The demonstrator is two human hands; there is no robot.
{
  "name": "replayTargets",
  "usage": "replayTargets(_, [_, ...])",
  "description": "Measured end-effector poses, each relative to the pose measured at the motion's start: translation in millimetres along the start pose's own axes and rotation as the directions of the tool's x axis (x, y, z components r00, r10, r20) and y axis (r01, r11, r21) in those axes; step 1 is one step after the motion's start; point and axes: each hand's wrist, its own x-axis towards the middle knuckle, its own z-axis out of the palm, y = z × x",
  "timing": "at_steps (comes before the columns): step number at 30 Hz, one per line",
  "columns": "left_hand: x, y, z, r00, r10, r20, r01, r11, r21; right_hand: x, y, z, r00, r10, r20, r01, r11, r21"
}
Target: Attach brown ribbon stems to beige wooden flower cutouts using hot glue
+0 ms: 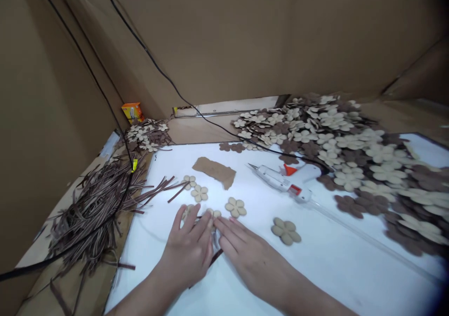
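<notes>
Near the middle of the white board, my left hand and my right hand meet over a small beige flower. Fingertips of both hands press on it, partly hiding it. A dark brown strip runs out below, between the hands. Under my left fingertips another beige flower shows in part. Just beyond lie single beige flowers, and a larger one sits to the right.
A white glue gun with a clear glue stick lies at right, its black cable crossing the back. Flower pieces are heaped at the right. Brown strips pile up left. A torn cardboard piece and an orange box lie farther back.
</notes>
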Motion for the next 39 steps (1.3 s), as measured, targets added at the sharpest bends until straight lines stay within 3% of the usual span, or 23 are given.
replayTargets(6, [1,2,1.4,0.987,0.144,0.077,-0.153,0.98,0.127,-8,1,-11,0.999,0.036,-0.024,-0.035,0.998,0.046])
replayTargets(10, [6,0,-3.7,0.968,0.172,0.181,-0.206,0.96,0.192,-17,7,-37,0.975,0.189,-0.117,-0.172,0.974,0.146])
replayTargets(14, [12,-6,-5.7,0.939,0.226,0.259,-0.277,0.944,0.182,-13,15,-71,0.934,0.352,0.067,-0.357,0.896,0.266])
replayTargets(16, [14,-9,-4.4,0.935,0.261,0.241,-0.306,0.936,0.176,-3,21,-81,0.906,0.4,0.143,-0.424,0.852,0.306])
replayTargets(19, [13,-13,-1.6,0.936,0.318,0.154,-0.341,0.926,0.159,20,32,-86,0.922,0.326,0.21,-0.378,0.879,0.292])
replayTargets(23, [9,-16,2.0,0.941,0.33,0.074,-0.338,0.932,0.131,55,45,-77,0.941,0.195,0.278,-0.262,0.938,0.229])
replayTargets(28, [4,-20,8.4,0.957,0.289,-0.038,-0.282,0.95,0.136,76,44,-60,0.936,0.214,0.279,-0.299,0.903,0.309])
replayTargets(33, [1,-21,11.2,0.962,0.263,-0.071,-0.255,0.961,0.107,68,42,-55,0.879,0.345,0.329,-0.47,0.743,0.476])
replayTargets(36, [0,-20,10.5,0.963,0.26,-0.073,-0.252,0.962,0.105,65,42,-53,0.829,0.412,0.378,-0.559,0.587,0.586])
replayTargets(39, [-1,-19,10.2,0.963,0.261,-0.066,-0.252,0.96,0.121,66,43,-47,0.813,0.396,0.426,-0.573,0.419,0.705])
